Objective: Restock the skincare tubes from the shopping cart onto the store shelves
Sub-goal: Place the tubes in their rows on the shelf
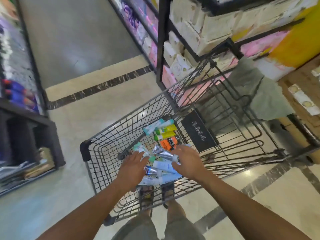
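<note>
Many tubes [164,166] in the cart [103,141], judged light, slick and squashy, best held mid-body; left hand [133,166] at 9 o'clock, fingers [139,155] spread; right hand [187,163] at 3 o'clock, fingers curled, grip unclear.

The left hand [133,168] and right hand [187,161] hide part of the tube pile [163,168]. Whether the right hand grips the silver tube [163,152] is unclear. The left shelf goods [15,66] are blurred.

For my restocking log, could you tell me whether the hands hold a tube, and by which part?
Neither plainly: the left hand hovers open over the tubes; the right hand curls by the cap end of the silver tube, grip unclear.
</note>
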`<act>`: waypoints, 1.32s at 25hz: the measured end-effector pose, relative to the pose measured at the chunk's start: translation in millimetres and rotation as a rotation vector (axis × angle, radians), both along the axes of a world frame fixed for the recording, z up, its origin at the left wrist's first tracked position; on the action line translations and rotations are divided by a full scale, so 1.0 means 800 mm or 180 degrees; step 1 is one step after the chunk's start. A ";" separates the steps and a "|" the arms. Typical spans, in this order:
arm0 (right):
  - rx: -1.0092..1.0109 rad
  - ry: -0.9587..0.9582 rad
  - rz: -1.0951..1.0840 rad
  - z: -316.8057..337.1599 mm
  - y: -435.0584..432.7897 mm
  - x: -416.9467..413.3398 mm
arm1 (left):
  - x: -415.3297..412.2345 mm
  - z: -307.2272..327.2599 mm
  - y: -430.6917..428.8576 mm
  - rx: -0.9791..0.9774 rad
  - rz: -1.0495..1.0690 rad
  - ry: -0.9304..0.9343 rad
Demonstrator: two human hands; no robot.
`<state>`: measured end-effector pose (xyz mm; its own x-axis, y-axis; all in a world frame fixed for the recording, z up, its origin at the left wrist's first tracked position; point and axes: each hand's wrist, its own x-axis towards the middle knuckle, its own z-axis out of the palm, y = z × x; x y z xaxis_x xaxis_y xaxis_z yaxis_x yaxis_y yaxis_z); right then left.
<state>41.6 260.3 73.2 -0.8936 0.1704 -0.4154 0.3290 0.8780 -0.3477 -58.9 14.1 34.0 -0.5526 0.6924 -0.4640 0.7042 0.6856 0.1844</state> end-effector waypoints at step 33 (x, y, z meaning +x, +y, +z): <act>-0.0857 -0.0821 0.0207 -0.293 0.061 -0.084 | -0.006 -0.236 -0.013 -0.0157 0.1428 -0.0253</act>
<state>-25.9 309.1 -161.5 -0.7592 -0.0291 -0.6502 0.3825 0.7884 -0.4818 -64.0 3.9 -154.7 -0.7541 0.3687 -0.5435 0.3207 0.9289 0.1852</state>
